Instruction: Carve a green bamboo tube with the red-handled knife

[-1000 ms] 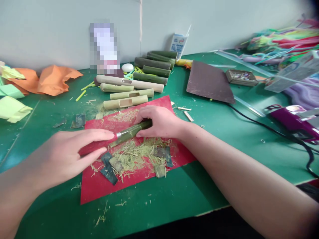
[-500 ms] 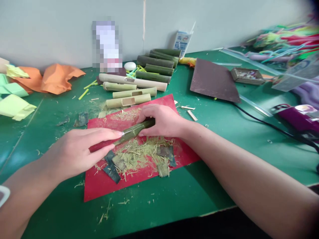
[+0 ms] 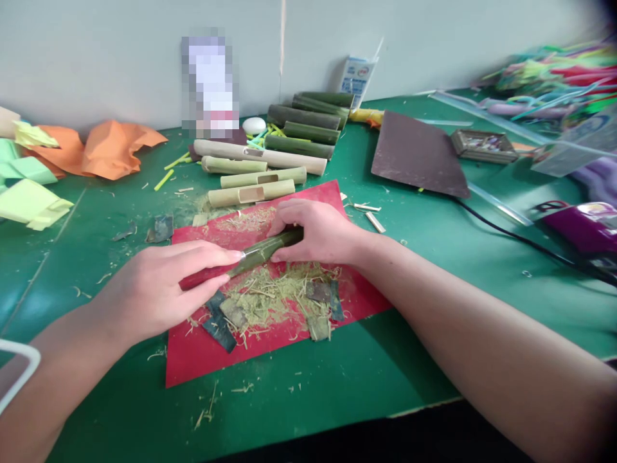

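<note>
A green bamboo tube (image 3: pixel 263 252) lies slanted over a red sheet (image 3: pixel 193 360), its far end wrapped by my right hand (image 3: pixel 318 233). My left hand (image 3: pixel 164 283) pinches a small metal-tipped carving tool (image 3: pixel 245 256), its bright tip against the tube's surface. Most of the tool is hidden by the fingers. My left thumb is close to the tube's near end. Below the tube, pale green shavings (image 3: pixel 270 299) are heaped on the sheet. Dark abrasive-looking scraps (image 3: pixel 220 329) lie around the heap.
Several cut bamboo pieces (image 3: pixel 258 191) are lined up behind the sheet. A brown sheet (image 3: pixel 414 154), a small tray (image 3: pixel 483 146) and a purple device (image 3: pixel 585 228) with a black cable are on the right. Crumpled orange paper (image 3: pixel 113 151) lies left. A drink carton (image 3: pixel 355 80) stands by the wall.
The view has shifted slightly, so everything sits a little to the right and higher. Both hands keep their holds, and the tool's tip remains at about the same spot on the tube.
</note>
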